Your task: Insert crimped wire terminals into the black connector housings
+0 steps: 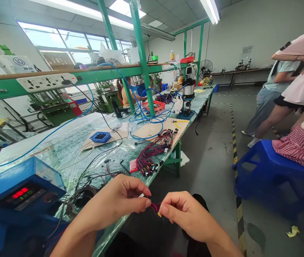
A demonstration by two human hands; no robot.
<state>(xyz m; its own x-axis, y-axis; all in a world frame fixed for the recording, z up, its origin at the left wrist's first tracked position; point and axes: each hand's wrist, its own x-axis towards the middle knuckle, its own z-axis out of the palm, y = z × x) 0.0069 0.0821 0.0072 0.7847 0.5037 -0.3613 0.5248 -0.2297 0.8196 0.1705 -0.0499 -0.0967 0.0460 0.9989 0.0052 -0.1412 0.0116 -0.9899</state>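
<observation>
My left hand (120, 201) and my right hand (186, 214) meet in front of me, just past the bench's near edge. Their fingertips pinch a short bunch of red and black wires (154, 208). A small white tip shows at my left fingers, and a yellow tip shows at my right fingers. Both are too small to identify. On the bench beyond lies a larger bundle of red and black wires (152, 153) with small connectors on its ends. Loose black wires (98, 176) lie to the left of my left hand.
A blue machine with a red digital display (20, 194) stands at my left. Along the green-framed bench are a blue tray (100, 137), yellow-handled pliers (178, 124), a red tray (153, 105) and blue cable (146, 117). A person sits on a blue stool (272, 167) at right; others stand beyond.
</observation>
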